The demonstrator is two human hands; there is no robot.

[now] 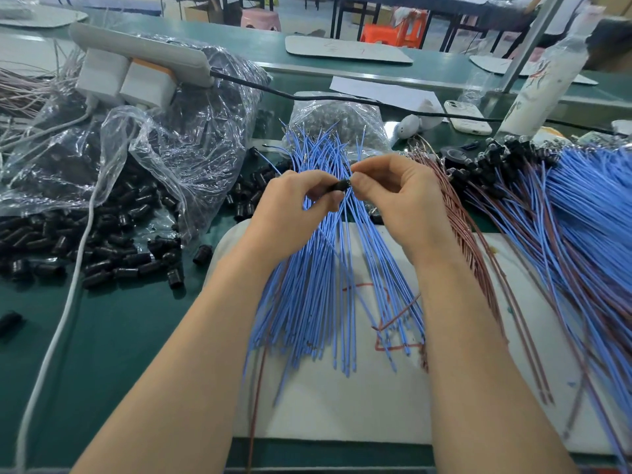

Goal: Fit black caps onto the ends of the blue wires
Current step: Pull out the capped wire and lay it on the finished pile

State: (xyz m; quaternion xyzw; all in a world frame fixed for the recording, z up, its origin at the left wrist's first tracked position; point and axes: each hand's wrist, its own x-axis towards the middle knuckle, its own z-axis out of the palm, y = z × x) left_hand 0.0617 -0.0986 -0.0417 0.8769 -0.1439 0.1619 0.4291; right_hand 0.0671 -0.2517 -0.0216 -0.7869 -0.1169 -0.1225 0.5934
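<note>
Head view, looking down over both bare forearms onto a green desk [119, 336]. Fan of blue wires [328, 285] spread across a white pad [342, 412] at the near desk edge, with the far wire ends splayed past the pad's far edge and the near ends stopping short of its front edge.

Both hands raised above that fan, close together. Left hand [290, 203] with fingers curled, pinching one black cap [338, 185] between thumb and fingertips. Right hand [396, 196] just beside it, thumb and forefinger pinched on the cap's right end, perhaps with a wire tip between them, too fine to make out there.

Bare pad below the wire tips, between the forearms.

Left of the pad: loose black caps [102, 248] scattered on the green surface, spilling from a crumpled clear bag [178, 138], with a white cable [68, 302] running through them toward the near left corner. Open green surface between that cable and the left forearm.

Right of the hands: a sheaf of brown wires [468, 241] lying over the pad's right side, then a thick heap of capped blue wires [581, 213] crowding the right edge of view.

Behind: a second small bag [335, 114], a phone [466, 118], a white bottle [540, 87], and a power strip [143, 53] resting on the large bag.
</note>
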